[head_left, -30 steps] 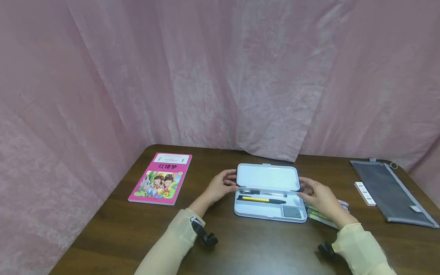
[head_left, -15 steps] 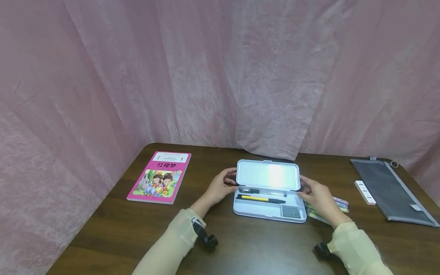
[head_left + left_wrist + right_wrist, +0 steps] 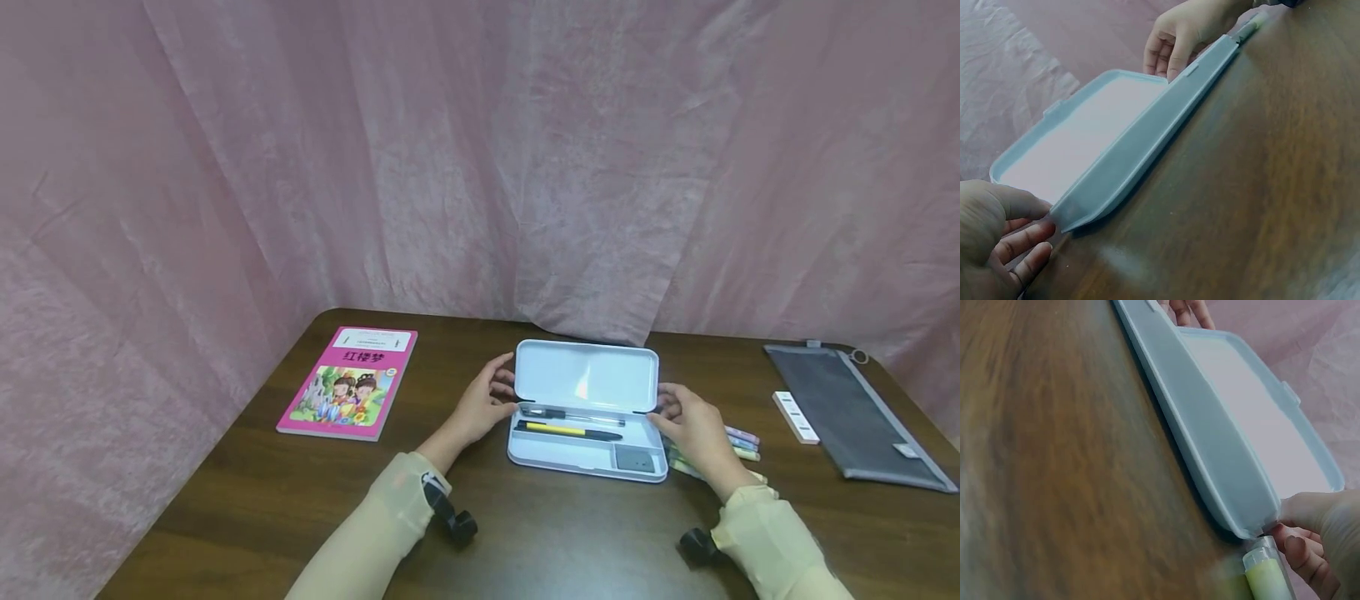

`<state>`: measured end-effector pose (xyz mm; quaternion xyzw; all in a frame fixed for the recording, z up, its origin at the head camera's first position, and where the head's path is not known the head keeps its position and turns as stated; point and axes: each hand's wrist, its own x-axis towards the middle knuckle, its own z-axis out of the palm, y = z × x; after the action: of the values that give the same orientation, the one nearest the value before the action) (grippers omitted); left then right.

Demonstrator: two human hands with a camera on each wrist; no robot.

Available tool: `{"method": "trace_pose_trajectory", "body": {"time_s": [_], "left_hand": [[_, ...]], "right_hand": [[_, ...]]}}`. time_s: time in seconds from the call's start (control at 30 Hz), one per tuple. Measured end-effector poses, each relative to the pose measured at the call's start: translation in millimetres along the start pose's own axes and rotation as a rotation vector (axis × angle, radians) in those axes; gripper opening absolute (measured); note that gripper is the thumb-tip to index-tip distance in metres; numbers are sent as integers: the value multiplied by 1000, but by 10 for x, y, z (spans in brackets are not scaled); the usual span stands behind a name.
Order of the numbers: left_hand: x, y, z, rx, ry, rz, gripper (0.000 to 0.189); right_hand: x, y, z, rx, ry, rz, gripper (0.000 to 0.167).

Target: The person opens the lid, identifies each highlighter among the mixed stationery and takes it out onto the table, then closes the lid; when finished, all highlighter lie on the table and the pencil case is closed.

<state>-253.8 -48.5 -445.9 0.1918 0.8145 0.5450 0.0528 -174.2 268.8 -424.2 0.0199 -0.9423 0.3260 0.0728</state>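
In the head view an open pale blue pencil case (image 3: 566, 461) lies on the table, its lid (image 3: 585, 375) raised at the back. Inside are a clear pen (image 3: 573, 416), a yellow-and-black pen (image 3: 567, 431) and a grey eraser (image 3: 633, 458) in the front right compartment. My left hand (image 3: 480, 407) holds the case's left side near the hinge, thumb at the rim. My right hand (image 3: 693, 429) holds the right side likewise, its thumb on the rim corner (image 3: 1300, 509). The lid partly hides the fingertips of both hands.
Several highlighters (image 3: 742, 442) lie under and beside my right hand, against the case. A pink book (image 3: 347, 387) lies at the left. At the right are a white strip with dark marks (image 3: 797, 418) and a grey zip pouch (image 3: 855, 412). A pink curtain (image 3: 450, 167) hangs behind the table.
The lid has tilted further up from its hinge, and its top edge now stands higher in view. Both hands stay at the case's sides; the pens and eraser have kept their places.
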Motion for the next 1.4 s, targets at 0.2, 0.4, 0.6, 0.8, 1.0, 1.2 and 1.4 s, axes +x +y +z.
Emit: {"method": "trace_pose_trajectory", "body": {"time_s": [0.2,0.4,0.6,0.8,1.0,1.2,1.4], "left_hand": [[-17,30,-5,39,-4,-26,56],[-30,31,-12,44,-9,-18,43],[-14,10,-25,50,-13,8,38],[-14,9,-19,57,-11,6,40],[-34,-23,2,53,-8,30,38],[-36,-19,0,46,-20,70,33],[-34,2,-18,62,-34,70,30]], "right_hand": [[-3,1,27,20,5,43,41],[-11,-8,39,15,7,50,38],[-2,-34,19,2,20,20,35],[11,-32,-43,-21,27,-17,38],[3,-137,-190,-48,50,-73,56],[-9,-271,-338,-56,94,-128,50],[35,-369,-390,-40,112,-144,40]]}}
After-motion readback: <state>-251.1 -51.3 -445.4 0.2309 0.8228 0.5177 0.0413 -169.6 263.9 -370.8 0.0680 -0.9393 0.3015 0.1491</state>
